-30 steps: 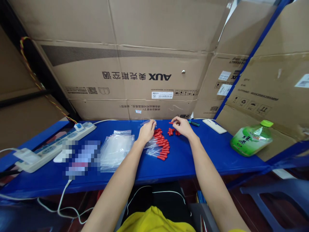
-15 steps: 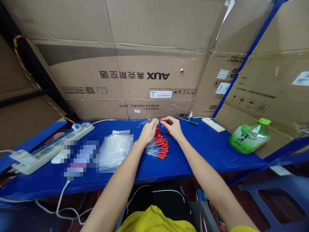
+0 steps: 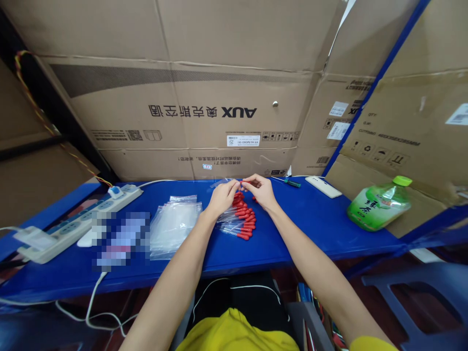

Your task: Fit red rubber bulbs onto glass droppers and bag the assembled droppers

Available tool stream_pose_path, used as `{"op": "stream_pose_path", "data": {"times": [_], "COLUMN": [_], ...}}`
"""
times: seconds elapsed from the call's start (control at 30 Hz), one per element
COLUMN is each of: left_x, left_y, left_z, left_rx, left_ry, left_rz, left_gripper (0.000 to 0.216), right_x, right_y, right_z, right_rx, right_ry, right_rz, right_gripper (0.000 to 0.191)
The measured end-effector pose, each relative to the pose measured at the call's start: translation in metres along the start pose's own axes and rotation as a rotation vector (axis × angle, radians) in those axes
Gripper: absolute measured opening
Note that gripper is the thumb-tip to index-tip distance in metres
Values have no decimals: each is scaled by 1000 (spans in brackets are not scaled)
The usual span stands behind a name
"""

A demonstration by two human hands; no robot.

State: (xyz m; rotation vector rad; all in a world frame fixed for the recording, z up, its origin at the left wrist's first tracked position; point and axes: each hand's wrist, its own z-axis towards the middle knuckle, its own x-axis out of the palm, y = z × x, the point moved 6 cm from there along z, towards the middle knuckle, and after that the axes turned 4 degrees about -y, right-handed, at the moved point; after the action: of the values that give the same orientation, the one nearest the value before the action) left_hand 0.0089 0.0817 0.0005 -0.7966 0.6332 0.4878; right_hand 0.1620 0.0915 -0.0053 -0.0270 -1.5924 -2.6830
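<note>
My left hand (image 3: 221,197) pinches a thin clear tube (image 3: 219,183) that sticks out to the left above the blue shelf (image 3: 303,234). My right hand (image 3: 258,190) pinches a small red cap (image 3: 241,183) right at the tube's end, fingertips of both hands nearly touching. Just below the hands lies a row of clear tubes with red caps (image 3: 242,221). A few loose red caps (image 3: 255,199) lie under my right hand.
A stack of clear plastic bags (image 3: 174,225) lies left of the tubes. Further left are a white power strip (image 3: 76,222) and cables. A small screwdriver (image 3: 290,183), a white remote (image 3: 323,186) and a green bottle (image 3: 380,204) sit to the right. Cardboard boxes wall in the back.
My right hand left the loose red caps and moved left with one cap to meet my left hand, which lifted slightly with the tube.
</note>
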Motion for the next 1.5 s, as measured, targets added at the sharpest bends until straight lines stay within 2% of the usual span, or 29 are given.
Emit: {"op": "stream_pose_path", "data": {"times": [0.33,0.7,0.9,1.23,1.5], "left_x": [-1,7,5,1,7], "left_y": [1,3,-1,10,10], "left_z": [-3,-6,-6,-6,-1], "left_rx": [11,60,35,-20,149], "left_ry": [52,123,90,123,101], "left_rz": [189,320,197,177,-27], "left_gripper": [40,37,42,40,41], "right_x": [-4,-8,-14,-22,-25], "right_y": [-5,-8,-11,-12,-15], "right_z": [2,2,6,9,9], "right_rx": [-5,-1,0,25,77], "right_ry": [39,162,133,130,144], "right_rz": [-43,-113,-116,-127,-63], "right_gripper": [44,38,34,38,41]}}
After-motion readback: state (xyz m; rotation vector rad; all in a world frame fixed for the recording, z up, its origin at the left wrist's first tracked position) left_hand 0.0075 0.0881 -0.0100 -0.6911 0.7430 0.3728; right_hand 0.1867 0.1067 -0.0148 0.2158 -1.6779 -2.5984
